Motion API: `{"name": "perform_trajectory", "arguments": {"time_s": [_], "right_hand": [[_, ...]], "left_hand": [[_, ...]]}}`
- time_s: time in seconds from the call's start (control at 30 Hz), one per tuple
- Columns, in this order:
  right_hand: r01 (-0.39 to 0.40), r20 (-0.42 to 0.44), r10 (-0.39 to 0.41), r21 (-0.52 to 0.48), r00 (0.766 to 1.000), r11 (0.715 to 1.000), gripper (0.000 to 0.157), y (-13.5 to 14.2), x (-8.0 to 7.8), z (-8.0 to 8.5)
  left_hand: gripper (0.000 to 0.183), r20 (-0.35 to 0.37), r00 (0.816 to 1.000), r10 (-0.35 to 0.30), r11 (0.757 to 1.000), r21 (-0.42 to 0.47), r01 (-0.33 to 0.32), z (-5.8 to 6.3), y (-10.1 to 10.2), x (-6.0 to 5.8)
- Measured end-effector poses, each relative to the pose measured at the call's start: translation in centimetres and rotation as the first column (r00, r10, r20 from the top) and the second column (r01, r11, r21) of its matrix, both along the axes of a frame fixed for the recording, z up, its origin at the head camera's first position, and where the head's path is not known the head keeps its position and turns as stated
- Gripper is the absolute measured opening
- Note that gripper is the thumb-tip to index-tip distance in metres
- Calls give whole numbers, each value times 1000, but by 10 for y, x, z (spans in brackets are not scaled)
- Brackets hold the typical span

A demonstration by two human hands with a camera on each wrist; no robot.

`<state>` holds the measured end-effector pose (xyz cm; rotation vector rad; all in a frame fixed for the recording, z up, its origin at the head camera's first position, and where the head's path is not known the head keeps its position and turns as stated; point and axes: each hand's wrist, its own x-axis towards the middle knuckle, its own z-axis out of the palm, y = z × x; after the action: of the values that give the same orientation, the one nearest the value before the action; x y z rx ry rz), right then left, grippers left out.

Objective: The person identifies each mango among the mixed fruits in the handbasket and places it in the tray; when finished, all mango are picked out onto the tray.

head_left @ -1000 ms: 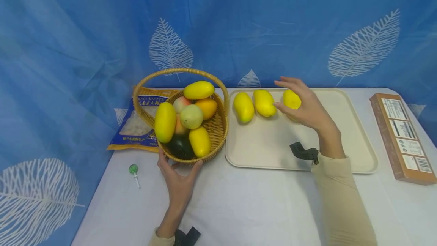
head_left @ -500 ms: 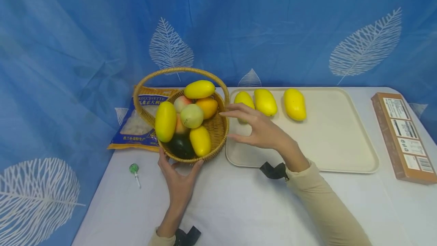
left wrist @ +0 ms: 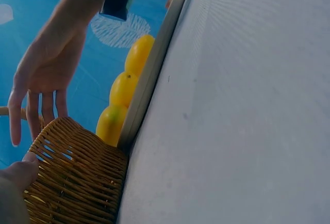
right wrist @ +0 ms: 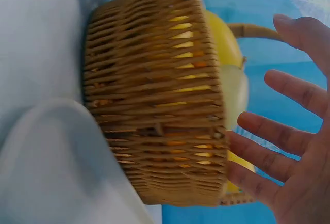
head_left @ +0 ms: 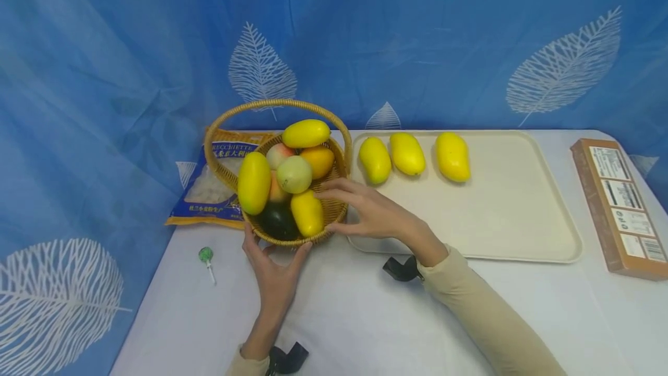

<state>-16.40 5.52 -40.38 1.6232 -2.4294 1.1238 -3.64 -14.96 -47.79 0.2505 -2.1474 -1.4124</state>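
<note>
A wicker basket (head_left: 334, 213) with a tall hoop handle holds several mangoes, peaches, a pale green round fruit (head_left: 294, 174) and a dark green fruit (head_left: 279, 220). My left hand (head_left: 273, 274) holds the basket's near side, its thumb at the rim in the left wrist view. Over the right rim reaches my right hand (head_left: 373, 210), fingers spread and fairly straight, fingertips close beside the front yellow mango (head_left: 307, 213). In the right wrist view nothing lies in the right palm (right wrist: 304, 167). Three more mangoes (head_left: 407, 154) lie in a row on the cream tray (head_left: 501, 213).
Behind the basket's left side lies a blue and yellow pasta bag (head_left: 203, 196). A green lollipop (head_left: 206, 257) rests on the white cloth at the left. Right of the tray stands a long brown box (head_left: 621, 208). A blue leaf-print curtain (head_left: 417, 45) hangs behind.
My right hand has let go of the rightmost mango on the tray and moved left to the basket, dipping over its right rim. My left hand has stayed on the basket.
</note>
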Motion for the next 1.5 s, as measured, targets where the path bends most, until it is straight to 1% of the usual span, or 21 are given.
{"name": "perform_trajectory", "arguments": {"time_s": [0.17, 0.23, 0.33, 0.47, 0.57, 0.63, 0.7, 0.83, 0.9, 0.97, 1.13, 1.23, 1.33, 1.5], "right_hand": [[1, -11, 0, 58, 1000, 998, 56, -12, 0, -6], [14, -18, -13, 102, 1000, 995, 58, -17, 0, -8], [34, -22, -31, 198, 999, 980, 62, -24, -1, -9], [59, -8, -60, 342, 998, 938, 66, -34, -3, -6], [63, 16, -76, 417, 997, 907, 66, -41, -4, -2], [57, 36, -82, 448, 996, 892, 65, -44, -4, 0], [51, 46, -82, 468, 996, 882, 63, -46, -4, 1], [52, 41, -82, 489, 996, 871, 61, -48, -3, 2], [45, 43, -76, 488, 996, 871, 61, -49, -4, 2], [38, 48, -70, 486, 996, 873, 62, -50, -4, 1], [38, 45, -67, 473, 997, 880, 61, -53, -5, -2], [49, 47, -77, 439, 996, 897, 59, -53, -5, -3], [45, 63, -74, 383, 995, 923, 57, -52, -7, -4], [3, 137, -46, 298, 989, 955, 56, -47, -11, -3]], "left_hand": [[114, -10, 1000, -12, 1000, 17, 12, 25, 9, 3], [112, -7, 1000, -13, 1000, 15, 13, 31, 11, 4], [111, 3, 1000, -12, 1000, 17, 12, 31, 12, 5], [111, 14, 1000, -8, 1000, 13, 8, 32, 12, 6], [111, 14, 1000, -6, 1000, 8, 6, 32, 12, 6], [111, 9, 1000, -9, 1000, 7, 9, 30, 12, 6], [112, 2, 1000, -11, 1000, 9, 11, 25, 10, 4], [115, 9, 1000, -6, 1000, -1, 6, 10, 4, 0], [116, 20, 1000, 1, 1000, -9, -1, 4, 1, 0], [117, 27, 1000, 6, 1000, -10, -6, 0, -1, 0], [116, 29, 1000, 6, 1000, -9, -6, -1, -3, 0], [117, 28, 1000, 9, 1000, -8, -9, 0, -2, 0], [116, 35, 999, 14, 1000, -3, -14, 0, -2, 0], [116, 46, 999, 11, 1000, 4, -11, 0, -1, 0]]}}
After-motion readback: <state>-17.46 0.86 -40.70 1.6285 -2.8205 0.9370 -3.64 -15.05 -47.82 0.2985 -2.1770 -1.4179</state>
